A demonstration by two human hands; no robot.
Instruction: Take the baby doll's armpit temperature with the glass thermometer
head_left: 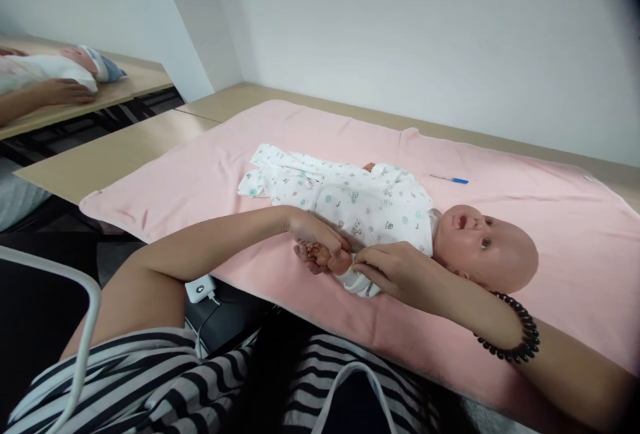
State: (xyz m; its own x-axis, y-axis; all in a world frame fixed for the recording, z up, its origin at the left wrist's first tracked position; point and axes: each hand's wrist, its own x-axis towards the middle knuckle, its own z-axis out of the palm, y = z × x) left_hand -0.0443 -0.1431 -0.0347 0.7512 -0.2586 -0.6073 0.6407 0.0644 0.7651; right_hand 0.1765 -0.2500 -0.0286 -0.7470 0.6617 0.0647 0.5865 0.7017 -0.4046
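A baby doll (493, 254) lies on its back on a pink blanket (240, 234), its bald head to the right. It wears a white printed gown (345, 197). My left hand (317, 234) is closed round the doll's near hand and wrist (337, 262), whose small fingers show between mine. At that same arm, the fingers of my right hand (395, 267) pinch the cuff of the gown's sleeve (361, 283). The doll's other hand (369, 167) peeks out at the far side of the gown.
A thin stick with a blue end (453, 179) lies on the blanket beyond the doll. The wooden table (195, 129) meets a white wall. At another table on the left, a person's hand (65, 92) rests by a second doll (83, 61). A small white device (200, 289) with a cable is below the table edge.
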